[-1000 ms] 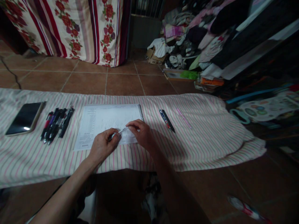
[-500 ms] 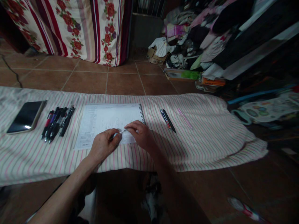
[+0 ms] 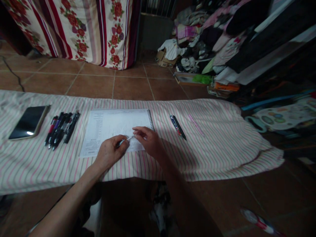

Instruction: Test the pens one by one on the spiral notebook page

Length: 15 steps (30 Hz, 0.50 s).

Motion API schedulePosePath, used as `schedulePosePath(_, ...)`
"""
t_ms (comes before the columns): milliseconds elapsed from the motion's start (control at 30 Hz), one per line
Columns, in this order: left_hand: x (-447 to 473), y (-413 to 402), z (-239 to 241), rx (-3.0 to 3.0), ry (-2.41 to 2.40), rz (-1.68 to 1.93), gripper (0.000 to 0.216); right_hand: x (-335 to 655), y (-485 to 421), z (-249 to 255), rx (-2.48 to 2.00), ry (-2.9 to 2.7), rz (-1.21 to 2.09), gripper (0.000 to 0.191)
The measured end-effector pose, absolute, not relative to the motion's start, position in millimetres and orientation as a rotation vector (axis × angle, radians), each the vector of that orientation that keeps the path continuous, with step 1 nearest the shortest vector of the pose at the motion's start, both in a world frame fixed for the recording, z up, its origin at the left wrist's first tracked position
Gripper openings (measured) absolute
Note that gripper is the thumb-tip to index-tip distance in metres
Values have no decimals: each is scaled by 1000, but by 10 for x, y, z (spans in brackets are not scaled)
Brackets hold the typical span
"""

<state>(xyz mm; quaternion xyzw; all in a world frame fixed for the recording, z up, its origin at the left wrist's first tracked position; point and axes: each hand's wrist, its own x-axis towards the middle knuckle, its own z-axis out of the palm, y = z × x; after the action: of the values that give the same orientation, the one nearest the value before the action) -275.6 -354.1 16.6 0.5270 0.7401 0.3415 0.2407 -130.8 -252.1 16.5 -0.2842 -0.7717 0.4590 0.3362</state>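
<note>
A spiral notebook (image 3: 111, 126) lies open on a striped cloth (image 3: 209, 148). Over its near edge my left hand (image 3: 108, 154) is closed round a thin pen (image 3: 127, 140). My right hand (image 3: 149, 141) pinches the other end of the same pen with its fingertips. Both hands rest low over the page. Two pens (image 3: 177, 126) lie side by side right of the notebook, and a pink pen (image 3: 195, 124) lies further right.
A row of several dark pens (image 3: 61, 129) and a phone (image 3: 28, 122) lie left of the notebook. Beyond the cloth is tiled floor (image 3: 98, 85), a floral bedsheet (image 3: 74, 29) and a heap of clothes (image 3: 202, 39) at the back right.
The hands stay on the pen almost unmoved. The view has shifted slightly, and my right fingers sit a little higher on the page.
</note>
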Motion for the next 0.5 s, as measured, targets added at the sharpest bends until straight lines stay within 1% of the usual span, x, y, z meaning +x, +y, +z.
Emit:
schedulePosePath(167,-2691,-3517,159,1000,1681,1198,26,-1396,-2544,106,-771,-1686,1504,26)
schedulePosePath(333,-2659,-3482,264,879,1566,1265,24,-1481,-2553,61,-798,-1468,1622,37)
schedulePosePath(400,-2667,-3480,275,889,1564,1276,23,-1494,-2567,75,-861,-1430,1666,35)
schedulePosePath(500,-2688,-3490,260,901,1553,1287,22,-1506,-2596,108,-915,-1400,1707,25)
